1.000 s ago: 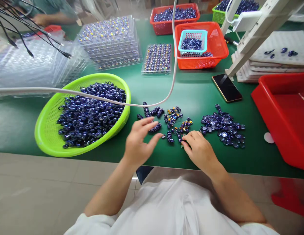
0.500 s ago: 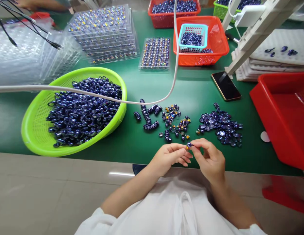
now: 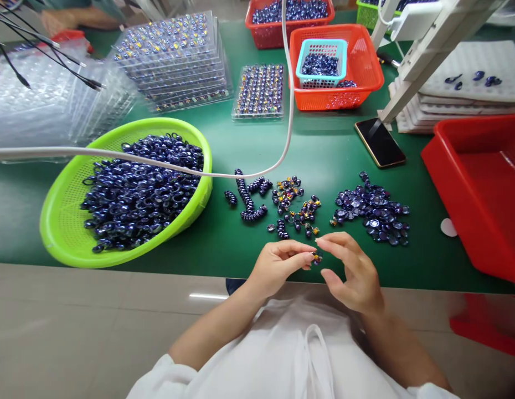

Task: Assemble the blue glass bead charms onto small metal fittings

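My left hand point(image 3: 278, 263) pinches a small shiny dark-blue and gold piece point(image 3: 316, 257), which looks like a ring, between thumb and fingertips. Just right of it, my right hand point(image 3: 355, 271) is open, thumb and fingers apart, its fingertips close to the piece. Beyond my hands lies a loose group of blue-and-gold pieces point(image 3: 305, 213). Rows of nested dark-blue rings point(image 3: 252, 213) curve to the left of that group. On the right, a pile of flat, shiny dark-blue pieces point(image 3: 376, 213) is spread on the green table point(image 3: 224, 249).
A lime basket point(image 3: 58, 233) full of dark-blue rings stands left. Clear trays point(image 3: 174, 66) of pieces are stacked behind. A white cable point(image 3: 241, 175) hangs across the workspace. A phone point(image 3: 380, 143), a red bin point(image 3: 469, 205) and an orange basket point(image 3: 365, 61) stand right and back.
My right hand has let go of the piece and spread its fingers. The piece has lowered slightly in my left fingertips. The view has shifted a little.
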Available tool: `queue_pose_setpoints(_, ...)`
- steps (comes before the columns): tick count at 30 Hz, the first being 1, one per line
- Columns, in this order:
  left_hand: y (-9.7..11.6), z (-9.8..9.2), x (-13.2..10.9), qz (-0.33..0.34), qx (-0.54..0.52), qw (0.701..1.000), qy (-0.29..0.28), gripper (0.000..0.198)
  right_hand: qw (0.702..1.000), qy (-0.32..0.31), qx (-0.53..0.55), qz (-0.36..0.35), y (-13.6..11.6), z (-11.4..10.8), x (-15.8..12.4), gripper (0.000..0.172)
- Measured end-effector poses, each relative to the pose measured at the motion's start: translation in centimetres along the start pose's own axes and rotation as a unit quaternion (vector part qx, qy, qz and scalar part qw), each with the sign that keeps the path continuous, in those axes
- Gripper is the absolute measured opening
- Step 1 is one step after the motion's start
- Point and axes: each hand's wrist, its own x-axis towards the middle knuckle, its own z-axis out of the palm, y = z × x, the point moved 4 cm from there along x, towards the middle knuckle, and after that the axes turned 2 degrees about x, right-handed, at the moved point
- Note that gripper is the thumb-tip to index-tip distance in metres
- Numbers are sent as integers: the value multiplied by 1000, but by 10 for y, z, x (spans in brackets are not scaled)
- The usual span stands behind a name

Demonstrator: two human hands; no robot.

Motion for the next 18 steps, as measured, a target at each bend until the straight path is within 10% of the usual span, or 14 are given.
queue_pose_setpoints(11,-11,-3,2,12,-59,995,86,26,983,37,-145,-104,-1,13,-8,44)
queue_pose_setpoints(18,-4,1,-4,35,15,994,105,21,996,66,-59,-21,-6,9,0,31)
